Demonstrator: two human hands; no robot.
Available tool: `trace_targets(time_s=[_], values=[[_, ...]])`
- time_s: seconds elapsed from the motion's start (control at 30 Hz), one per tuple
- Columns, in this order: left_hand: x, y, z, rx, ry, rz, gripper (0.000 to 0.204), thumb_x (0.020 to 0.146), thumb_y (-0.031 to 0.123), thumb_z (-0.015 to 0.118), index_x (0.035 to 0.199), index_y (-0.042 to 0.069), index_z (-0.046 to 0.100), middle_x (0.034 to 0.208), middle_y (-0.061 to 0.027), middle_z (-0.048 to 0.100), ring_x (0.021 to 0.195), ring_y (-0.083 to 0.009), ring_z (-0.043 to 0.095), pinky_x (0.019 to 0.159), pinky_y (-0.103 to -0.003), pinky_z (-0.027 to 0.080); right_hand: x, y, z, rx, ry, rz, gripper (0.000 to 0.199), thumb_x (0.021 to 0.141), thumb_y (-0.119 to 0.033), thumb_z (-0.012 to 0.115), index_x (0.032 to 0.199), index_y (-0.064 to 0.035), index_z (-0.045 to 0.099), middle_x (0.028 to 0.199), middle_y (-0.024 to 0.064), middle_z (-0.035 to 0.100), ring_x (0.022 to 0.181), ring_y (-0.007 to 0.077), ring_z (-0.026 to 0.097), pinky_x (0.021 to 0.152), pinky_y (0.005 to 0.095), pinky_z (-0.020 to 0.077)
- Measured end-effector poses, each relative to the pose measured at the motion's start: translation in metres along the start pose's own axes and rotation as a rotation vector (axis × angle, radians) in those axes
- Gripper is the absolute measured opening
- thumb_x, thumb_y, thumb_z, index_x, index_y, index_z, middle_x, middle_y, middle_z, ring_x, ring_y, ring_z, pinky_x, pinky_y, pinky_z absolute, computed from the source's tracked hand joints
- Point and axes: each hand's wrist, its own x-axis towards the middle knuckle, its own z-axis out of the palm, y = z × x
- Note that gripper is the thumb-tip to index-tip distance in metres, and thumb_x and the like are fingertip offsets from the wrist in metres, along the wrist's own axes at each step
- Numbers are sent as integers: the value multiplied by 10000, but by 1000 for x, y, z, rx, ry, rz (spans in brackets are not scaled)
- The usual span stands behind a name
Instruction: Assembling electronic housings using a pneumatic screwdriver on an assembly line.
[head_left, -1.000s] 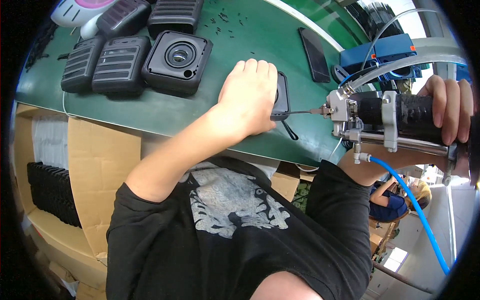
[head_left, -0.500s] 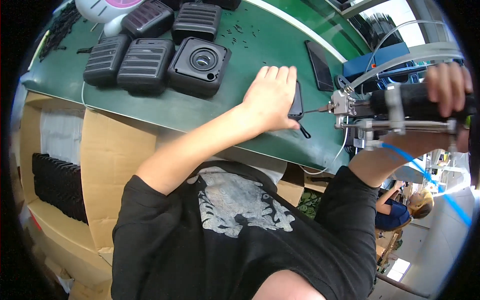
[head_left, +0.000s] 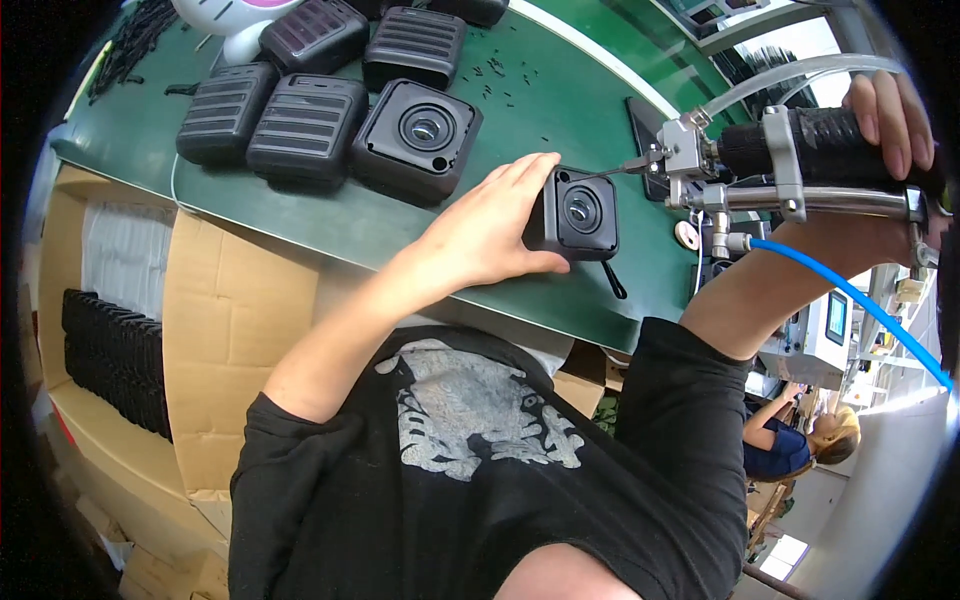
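Note:
My left hand (head_left: 488, 228) is wrapped round the near-left side of a small black box speaker (head_left: 580, 212), thumb at the bottom and fingers at the top. The speaker's round cone faces up, and a short black strap (head_left: 614, 279) hangs from its lower edge. On the right, my right hand (head_left: 892, 122) grips the black body of an automatic screwdriver (head_left: 825, 146) with metal fittings. The driver's thin bit (head_left: 628, 168) points left and reaches the speaker's top edge, near a corner; whether it touches a screw I cannot tell.
Several black speakers (head_left: 308, 125) stand together at the left of the green table (head_left: 330, 225). Loose black screws (head_left: 495, 75) lie beyond them. A dark phone (head_left: 645, 130) lies behind the bit. A blue hose (head_left: 850, 290) trails right. A cardboard box (head_left: 235, 350) stands below the table edge.
The speaker under my left hand has turned, and its round cone now shows. My left hand has shifted left. The screwdriver has moved up and left, its bit now at the speaker.

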Motion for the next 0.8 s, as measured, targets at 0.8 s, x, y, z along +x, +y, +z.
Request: trace_targets(time_s=[0.8], values=[[3,-7,-1,26,9,32,1005,670,370,875,1410,-72,359,1407,-277,459,1315,-404,459,1109,-418,387,-14,-8,-8,-360,68,-88,672,716,-513,828,1106,-80,492,885,0,578,718,153,570,735,318,405]])
